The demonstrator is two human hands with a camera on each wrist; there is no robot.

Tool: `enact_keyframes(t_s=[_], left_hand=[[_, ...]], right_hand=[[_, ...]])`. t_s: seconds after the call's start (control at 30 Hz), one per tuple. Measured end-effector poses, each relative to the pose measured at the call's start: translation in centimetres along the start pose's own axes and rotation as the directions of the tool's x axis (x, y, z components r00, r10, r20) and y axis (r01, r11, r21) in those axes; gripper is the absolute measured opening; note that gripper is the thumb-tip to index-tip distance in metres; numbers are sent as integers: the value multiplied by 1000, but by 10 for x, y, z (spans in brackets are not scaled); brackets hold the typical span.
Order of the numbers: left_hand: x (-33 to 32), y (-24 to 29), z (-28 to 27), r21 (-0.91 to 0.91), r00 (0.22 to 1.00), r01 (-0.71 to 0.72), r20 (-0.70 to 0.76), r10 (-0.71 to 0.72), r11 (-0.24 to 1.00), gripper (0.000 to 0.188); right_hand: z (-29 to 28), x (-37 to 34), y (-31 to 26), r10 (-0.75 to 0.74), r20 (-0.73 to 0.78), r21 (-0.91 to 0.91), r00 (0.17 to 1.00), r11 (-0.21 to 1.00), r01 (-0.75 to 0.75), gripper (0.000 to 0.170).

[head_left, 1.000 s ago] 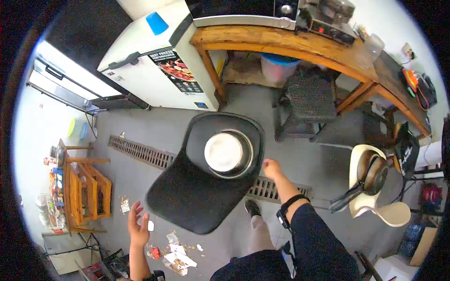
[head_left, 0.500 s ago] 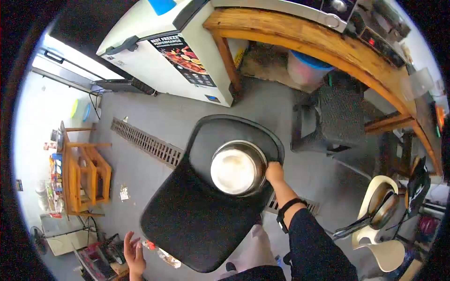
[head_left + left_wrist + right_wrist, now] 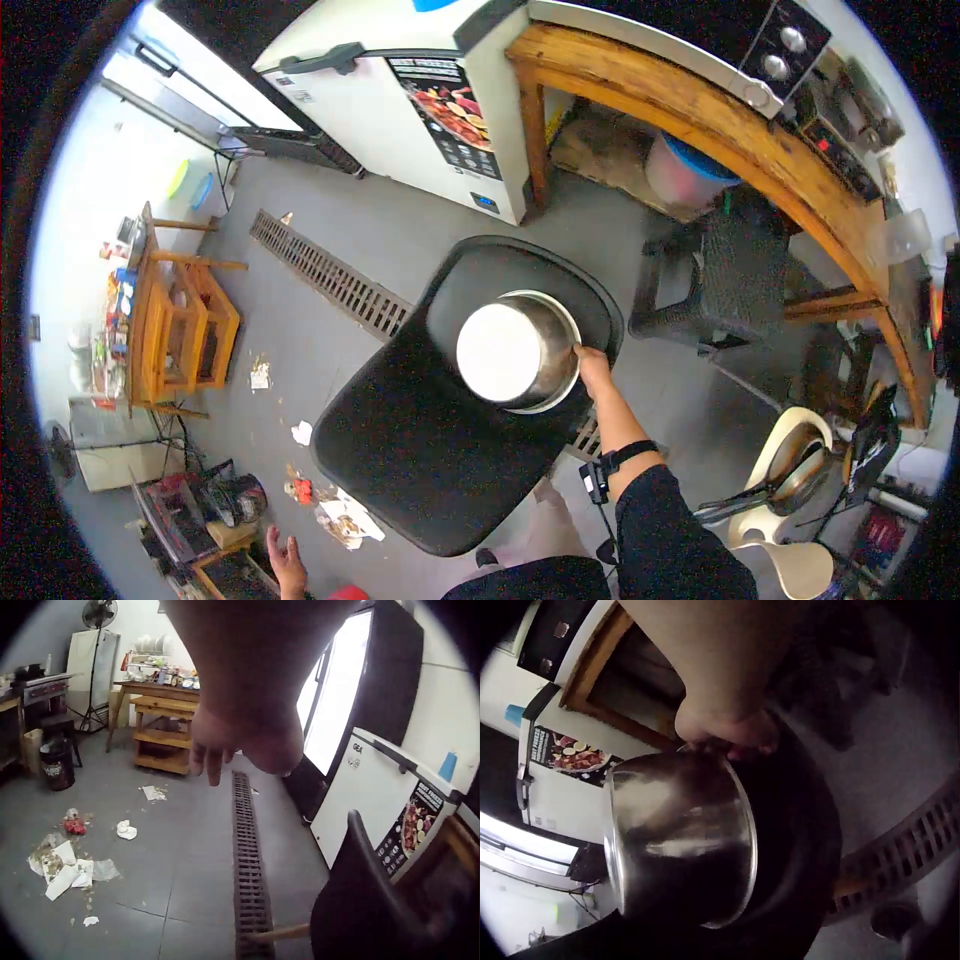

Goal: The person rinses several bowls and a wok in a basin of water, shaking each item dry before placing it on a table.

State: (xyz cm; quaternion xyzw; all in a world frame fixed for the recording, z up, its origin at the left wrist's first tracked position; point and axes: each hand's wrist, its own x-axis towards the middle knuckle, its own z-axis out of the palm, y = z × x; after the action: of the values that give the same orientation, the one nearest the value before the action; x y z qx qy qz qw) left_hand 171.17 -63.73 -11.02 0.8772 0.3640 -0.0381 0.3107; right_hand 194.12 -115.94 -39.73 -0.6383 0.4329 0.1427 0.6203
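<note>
A shiny metal pot (image 3: pixel 558 350) is upside down over the seat of a black chair (image 3: pixel 420 450), its pale round base facing up. My right hand (image 3: pixel 595 372) grips the pot at its rim, on the right side. In the right wrist view, the fingers of this hand (image 3: pixel 727 735) curl at the edge of the pot (image 3: pixel 682 832), partly hidden by the wrist. Low at the left of the head view, my left hand (image 3: pixel 288 565) hangs with loose fingers, holding nothing. The left wrist view shows this hand (image 3: pixel 244 742) above the floor, away from the chair.
Scattered litter (image 3: pixel 345 518) lies on the floor left of the chair. A drain grate (image 3: pixel 330 275) runs beneath it. Ahead stand a white chest freezer (image 3: pixel 420 130) and a wooden table (image 3: pixel 690 90). To the right are a dark stool (image 3: pixel 715 270) and a cream chair holding pans (image 3: pixel 800 460).
My right hand has come from beside the chair to the pot's rim and taken hold of it. The pot now shows more of its side. The left hand is lower in view.
</note>
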Motion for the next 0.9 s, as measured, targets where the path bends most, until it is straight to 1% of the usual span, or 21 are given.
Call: enact_keyframes(t_s=[0.07,0.1,0.2,0.27,0.3,0.33,0.4,0.43,0.47,0.5,0.53,0.57,0.6,0.63,0.67,0.7,0.73,0.77,0.8,0.87,0.9], left_hand=[[-11,-12,-8,155,986,165,-25,-163,974,50],[-15,-21,-11,191,993,118,-32,-114,974,51],[-39,-72,-26,316,999,27,-43,-14,948,54],[-55,-116,-43,259,976,212,-101,-191,942,54],[-62,-139,-50,220,954,295,-119,-275,930,54],[-70,-163,-51,182,935,351,-117,-335,918,54],[-101,-224,-59,92,883,465,-117,-454,880,54],[-117,-321,-55,81,930,345,-163,-329,935,55],[-140,-322,-48,45,894,432,-150,-421,901,56],[-156,-309,-42,4,848,516,-139,-511,856,57],[-181,-305,-40,-52,789,599,-130,-600,799,58],[-202,-399,-20,-18,818,570,-81,-569,822,60],[-228,-399,-14,-116,790,594,-106,-604,796,61],[-244,-359,-17,-212,757,610,-129,-641,764,61],[-264,-343,-26,-186,703,676,-129,-699,713,63],[-283,-326,-35,-160,644,737,-129,-754,657,64],[-312,-392,-2,-159,658,730,-100,-746,665,65],[-340,-456,30,-159,671,723,-71,-738,672,66],[-368,-517,59,-160,683,716,-41,-729,680,67],[-440,-546,96,-208,632,747,-68,-772,631,69],[-468,-560,114,-230,611,757,-83,-788,611,71]], right_hand=[[14,0,10,-54,65,146,996,988,44,41],[31,28,39,12,-53,153,999,988,-4,40],[50,-30,-20,-28,-214,-32,977,999,22,38],[60,-18,-31,-201,-211,-177,957,970,164,37],[55,-40,-55,-276,-195,-96,941,960,262,37],[51,-74,-94,-367,-182,-6,912,928,372,37],[38,-121,-142,-454,-120,119,883,876,467,38],[32,-148,-158,-492,-104,241,865,831,501,36],[28,-176,-177,-533,-76,367,843,771,520,34],[15,-214,-192,-473,7,280,881,847,452,33],[17,-264,-203,-588,84,478,804,732,486,32],[14,-286,-205,-620,117,482,776,719,502,30],[13,-304,-201,-679,86,425,729,687,589,30],[11,-353,-201,-655,228,417,721,735,535,33],[10,-361,-192,-724,225,367,652,683,632,36],[14,-388,-182,-752,238,286,614,659,696,38],[22,-421,-171,-795,303,261,526,600,756,38],[29,-441,-159,-792,394,258,466,582,772,37],[43,-466,-145,-755,473,323,454,628,708,36],[76,-518,-110,-713,577,300,398,638,709,35],[94,-548,-87,-691,645,286,327,615,735,33]])
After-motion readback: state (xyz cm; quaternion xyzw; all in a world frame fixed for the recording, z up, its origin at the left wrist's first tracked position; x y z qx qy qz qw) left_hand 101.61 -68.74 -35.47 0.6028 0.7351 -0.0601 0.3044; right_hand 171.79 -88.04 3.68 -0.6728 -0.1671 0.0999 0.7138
